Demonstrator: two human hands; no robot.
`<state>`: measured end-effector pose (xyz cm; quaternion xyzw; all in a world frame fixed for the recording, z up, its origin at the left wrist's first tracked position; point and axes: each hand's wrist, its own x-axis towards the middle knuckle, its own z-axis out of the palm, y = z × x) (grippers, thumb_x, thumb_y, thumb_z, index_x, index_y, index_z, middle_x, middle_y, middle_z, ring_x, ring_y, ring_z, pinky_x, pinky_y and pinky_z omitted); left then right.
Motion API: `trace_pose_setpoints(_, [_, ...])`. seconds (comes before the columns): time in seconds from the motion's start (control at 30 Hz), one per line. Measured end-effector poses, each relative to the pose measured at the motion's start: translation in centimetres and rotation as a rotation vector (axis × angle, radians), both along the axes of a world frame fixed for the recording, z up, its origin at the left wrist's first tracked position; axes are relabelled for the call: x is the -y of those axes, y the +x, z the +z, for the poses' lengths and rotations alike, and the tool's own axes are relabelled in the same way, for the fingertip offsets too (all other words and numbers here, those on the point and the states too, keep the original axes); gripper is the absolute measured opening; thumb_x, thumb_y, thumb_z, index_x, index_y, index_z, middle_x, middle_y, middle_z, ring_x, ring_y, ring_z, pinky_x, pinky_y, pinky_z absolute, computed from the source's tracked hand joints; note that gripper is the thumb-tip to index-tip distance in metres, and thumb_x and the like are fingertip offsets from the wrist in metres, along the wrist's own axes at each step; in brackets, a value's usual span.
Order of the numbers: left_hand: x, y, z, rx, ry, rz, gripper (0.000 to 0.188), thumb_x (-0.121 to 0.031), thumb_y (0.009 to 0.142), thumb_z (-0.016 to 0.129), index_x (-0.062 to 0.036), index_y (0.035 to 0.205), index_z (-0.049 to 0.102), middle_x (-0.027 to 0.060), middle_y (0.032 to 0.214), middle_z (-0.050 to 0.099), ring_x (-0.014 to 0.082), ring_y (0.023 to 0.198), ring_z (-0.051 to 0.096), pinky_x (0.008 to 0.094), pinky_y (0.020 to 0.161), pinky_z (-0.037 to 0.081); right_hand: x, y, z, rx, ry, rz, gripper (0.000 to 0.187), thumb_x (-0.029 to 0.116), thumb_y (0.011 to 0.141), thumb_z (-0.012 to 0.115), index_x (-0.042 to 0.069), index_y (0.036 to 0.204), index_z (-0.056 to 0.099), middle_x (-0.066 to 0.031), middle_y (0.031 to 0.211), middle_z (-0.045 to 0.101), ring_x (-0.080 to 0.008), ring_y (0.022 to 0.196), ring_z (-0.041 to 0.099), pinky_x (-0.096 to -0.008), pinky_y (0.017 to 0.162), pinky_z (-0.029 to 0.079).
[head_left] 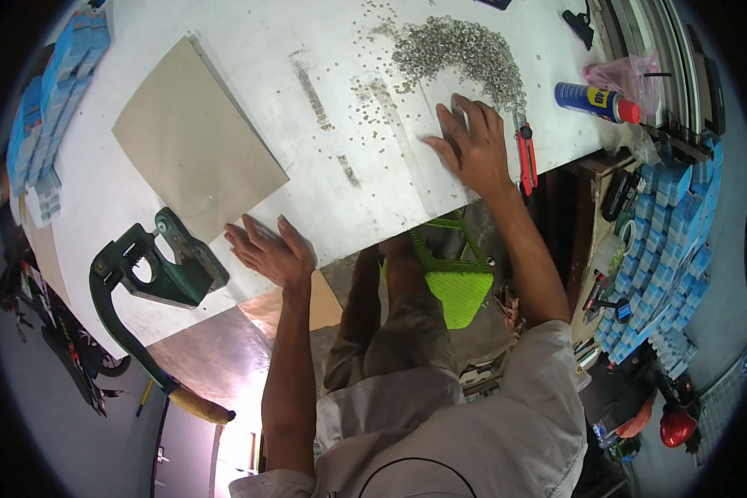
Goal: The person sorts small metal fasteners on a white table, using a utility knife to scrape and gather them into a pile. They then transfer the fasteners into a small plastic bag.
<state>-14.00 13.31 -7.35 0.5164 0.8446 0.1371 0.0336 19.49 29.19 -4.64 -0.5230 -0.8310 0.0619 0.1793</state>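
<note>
Right grip [477,158] spread and unloaded; heap of small metal rings [452,46] lies just beyond it. Left grip [274,254] likewise released, hand press [177,274] to its left. Step judged: no handling under way; lifting rings would call for a fingertip pinch.

We saw white tabletop [261,83] with dark-grey smudged streaks [311,95], plain beige sheet [199,137], silvery rings [456,46]. Lever press [174,275] was dark green, its grip [199,406] yellow-brown. We noted red-and-black cutter [527,158], blue-and-yellow can [588,99] with red cap [629,111], translucent pink bag [631,76]. Stool [461,295] was lime green with fine lined pattern; packs [668,241] showed blue-and-white repeats; shirt [515,402] was pale grey with black curved line [415,459].
</note>
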Motion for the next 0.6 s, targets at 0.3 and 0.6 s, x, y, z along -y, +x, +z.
trace_pose_setpoints(0.3, [-0.1, 0.0, -0.1, -0.012, 0.011, -0.003, 0.069, -0.041, 0.101, 0.055, -0.0005, 0.154, 0.035, 0.0335, 0.161, 0.023, 0.0515, 0.15, 0.021, 0.0664, 0.119, 0.018, 0.9, 0.2, 0.4, -0.043, -0.04, -0.016, 0.059, 0.039, 0.089, 0.076, 0.008, 0.138, 0.06, -0.017, 0.132, 0.057, -0.037, 0.118, 0.052, -0.0496, 0.098, 0.043])
trace_pose_setpoints(0.6, [0.1, 0.1, 0.0, -0.013, 0.007, 0.002, 0.069, -0.04, 0.101, 0.055, 0.0015, 0.152, 0.036, 0.0348, 0.16, 0.025, 0.0526, 0.149, 0.021, 0.0661, 0.119, 0.017, 0.3, -1.4, 0.9, 0.07, -0.035, -0.063, 0.056, 0.045, 0.089, 0.075, 0.008, 0.129, 0.067, -0.0164, 0.123, 0.057, -0.0362, 0.113, 0.051, -0.049, 0.093, 0.043])
